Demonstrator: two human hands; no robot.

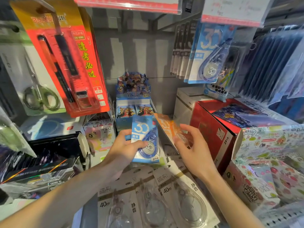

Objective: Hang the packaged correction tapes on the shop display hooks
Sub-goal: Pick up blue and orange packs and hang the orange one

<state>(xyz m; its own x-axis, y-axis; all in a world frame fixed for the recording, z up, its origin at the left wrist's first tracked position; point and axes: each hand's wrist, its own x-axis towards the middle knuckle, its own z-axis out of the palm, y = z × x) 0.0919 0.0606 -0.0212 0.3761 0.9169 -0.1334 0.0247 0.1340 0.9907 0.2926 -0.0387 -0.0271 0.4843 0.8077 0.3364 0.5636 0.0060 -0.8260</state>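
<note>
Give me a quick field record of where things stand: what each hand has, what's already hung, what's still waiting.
left hand: holds blue-carded correction tape pack, thumb across its front
right hand: fingers pinch orange-carded correction tape pack, blurred
already hung: matching blue-carded tape packs on upper-right hook
waiting: white-carded "40m" tape packs fanned out on the surface below the hands
left display: red pen-set card and green-handled scissors pack hanging

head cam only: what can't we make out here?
- Display hooks: hidden behind the red-edged price strips at the top edge.
- Orange packaged correction tape in the right hand: motion-blurred, print unreadable.
- Blue packaged correction tape: lower left covered by left hand.
- White 40m tape packs: cut off by the bottom edge.
</note>
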